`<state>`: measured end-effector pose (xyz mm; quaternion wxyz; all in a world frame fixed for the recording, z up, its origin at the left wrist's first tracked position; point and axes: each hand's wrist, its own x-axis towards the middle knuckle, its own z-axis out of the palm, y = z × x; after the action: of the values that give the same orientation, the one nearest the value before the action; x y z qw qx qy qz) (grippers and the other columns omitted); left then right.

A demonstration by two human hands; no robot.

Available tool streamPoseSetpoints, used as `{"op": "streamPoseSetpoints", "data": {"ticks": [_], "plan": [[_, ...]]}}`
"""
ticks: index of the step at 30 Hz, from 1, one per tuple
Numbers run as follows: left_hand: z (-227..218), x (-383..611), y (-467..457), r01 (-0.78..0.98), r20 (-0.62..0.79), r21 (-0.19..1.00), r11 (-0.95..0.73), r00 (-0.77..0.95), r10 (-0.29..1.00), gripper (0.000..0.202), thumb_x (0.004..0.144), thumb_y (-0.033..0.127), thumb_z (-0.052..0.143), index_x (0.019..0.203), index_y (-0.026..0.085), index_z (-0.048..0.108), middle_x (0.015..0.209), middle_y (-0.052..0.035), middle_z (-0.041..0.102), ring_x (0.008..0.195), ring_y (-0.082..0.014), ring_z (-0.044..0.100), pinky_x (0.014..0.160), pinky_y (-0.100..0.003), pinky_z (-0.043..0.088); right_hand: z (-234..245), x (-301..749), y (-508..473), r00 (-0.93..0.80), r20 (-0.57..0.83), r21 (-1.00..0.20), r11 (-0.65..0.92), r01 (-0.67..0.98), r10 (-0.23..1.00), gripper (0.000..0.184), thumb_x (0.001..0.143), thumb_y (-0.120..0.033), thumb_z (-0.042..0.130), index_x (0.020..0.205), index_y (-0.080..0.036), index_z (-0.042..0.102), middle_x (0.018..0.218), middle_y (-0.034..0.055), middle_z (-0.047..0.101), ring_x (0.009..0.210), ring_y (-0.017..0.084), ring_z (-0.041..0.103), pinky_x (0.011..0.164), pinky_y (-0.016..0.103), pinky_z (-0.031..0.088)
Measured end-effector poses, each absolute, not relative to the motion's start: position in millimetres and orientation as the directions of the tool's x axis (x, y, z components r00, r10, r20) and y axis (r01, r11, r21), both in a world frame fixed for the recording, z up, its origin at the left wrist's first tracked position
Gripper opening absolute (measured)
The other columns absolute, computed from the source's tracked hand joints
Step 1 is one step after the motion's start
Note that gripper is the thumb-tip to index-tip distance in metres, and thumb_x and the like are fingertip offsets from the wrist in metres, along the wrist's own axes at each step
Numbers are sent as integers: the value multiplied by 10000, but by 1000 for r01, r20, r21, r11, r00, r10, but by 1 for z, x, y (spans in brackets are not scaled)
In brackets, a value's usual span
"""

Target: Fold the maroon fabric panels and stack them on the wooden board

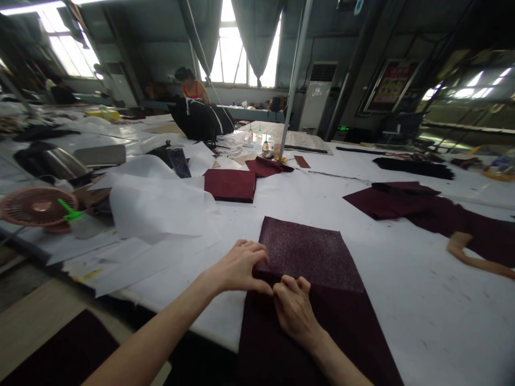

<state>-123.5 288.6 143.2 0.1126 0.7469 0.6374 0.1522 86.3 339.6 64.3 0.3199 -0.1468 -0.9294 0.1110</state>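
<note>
A stack of dark maroon fabric pieces lies on the white cutting table right in front of me. A darker maroon cloth lies under it and hangs over the near edge. My left hand has its fingers curled, pinching the near left edge of the stack. My right hand sits just beside it, fingers bent and pressed onto the same edge where the stack meets the darker cloth.
Another maroon stack and loose maroon pieces lie farther out. White paper sheets, a small pink fan and a metal pot are at left. A steel pole rises mid-table. A person works at the far end.
</note>
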Motion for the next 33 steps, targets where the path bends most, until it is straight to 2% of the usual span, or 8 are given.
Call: {"op": "streamPoseSetpoints", "data": {"ticks": [3,6,13,16,22,25,29,33], "plan": [[133,-89,288,946,-43,286,-152,172,984,260,720,388,707,892,215,618,908,-41,676,908,-231,619,864,-353,410,64,85,338,-760,527,-323,917,235,381,166,864,-87,446,964,-200,514,826,22,636,1004,218,513,882,394,247],[116,-73,285,975,-117,215,-52,79,990,82,749,254,654,794,198,615,848,-62,686,844,-247,637,764,-339,433,65,93,347,-769,470,-317,896,310,432,170,854,-162,489,1016,-199,523,888,43,641,1021,234,502,908,410,241],[106,-87,285,948,-168,315,50,4,986,135,705,296,702,741,227,592,813,-19,690,819,-254,648,636,-289,414,66,228,434,-655,459,-96,766,636,601,275,847,-425,585,1000,-196,567,872,80,655,940,267,563,901,455,245],[104,-90,286,924,-138,381,39,15,990,158,698,293,709,791,231,596,831,-14,689,816,-250,643,639,-285,412,74,269,457,-580,462,-97,688,719,671,276,830,-485,600,894,-216,597,755,70,650,914,291,575,903,485,241],[101,-95,283,868,-108,494,46,8,994,309,669,311,743,937,255,600,933,14,681,869,-212,632,685,-258,429,102,170,413,-744,361,-394,815,424,562,282,884,-375,557,1141,-260,578,1088,84,637,1097,270,521,916,429,347],[98,-100,280,814,-41,580,44,-24,999,368,666,305,751,999,257,603,968,21,674,896,-199,622,740,-263,447,101,109,388,-831,305,-500,821,276,465,259,882,-286,570,1141,-272,578,1048,51,645,1017,230,550,873,395,380],[92,-107,275,771,60,636,43,-105,993,228,760,281,676,983,246,644,969,10,658,880,-166,611,784,-253,460,82,80,382,-822,328,-531,811,247,465,119,887,-220,565,969,-263,639,890,24,646,905,211,549,825,391,371],[82,-112,271,816,177,578,-11,-112,978,148,863,227,559,935,242,688,968,-7,648,920,-151,599,842,-247,457,67,82,387,-787,415,-512,832,213,457,160,900,-185,537,936,-261,673,858,29,626,885,207,536,796,386,367]]}}
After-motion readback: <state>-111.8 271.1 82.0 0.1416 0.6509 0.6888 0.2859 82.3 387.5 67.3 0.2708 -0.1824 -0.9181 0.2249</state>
